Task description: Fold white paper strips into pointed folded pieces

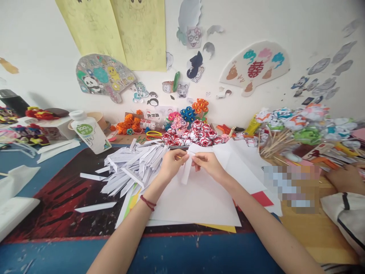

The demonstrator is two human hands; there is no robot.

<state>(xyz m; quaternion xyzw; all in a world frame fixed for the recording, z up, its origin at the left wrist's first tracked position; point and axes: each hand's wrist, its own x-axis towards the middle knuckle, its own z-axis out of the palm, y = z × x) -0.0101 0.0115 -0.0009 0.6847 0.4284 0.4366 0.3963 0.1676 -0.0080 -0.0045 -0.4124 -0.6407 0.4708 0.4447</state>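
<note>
Between my two hands, above the white paper sheets [199,203], is a white paper strip [186,172] that hangs down at a slant. My left hand [173,161] pinches its upper end between thumb and finger. From the other side, my right hand [207,163] pinches the same end, its fingertips almost touching those of my left hand. A large heap of folded white paper strips [128,167] lies just left of my left hand, and two loose strips rest on the dark mat beside it.
A white bottle [90,133] stands at the back left. Red-and-white paper flowers [199,133] line the wall edge. At the right are wooden sticks [275,146], more flowers [308,123] and another person's hand [346,179].
</note>
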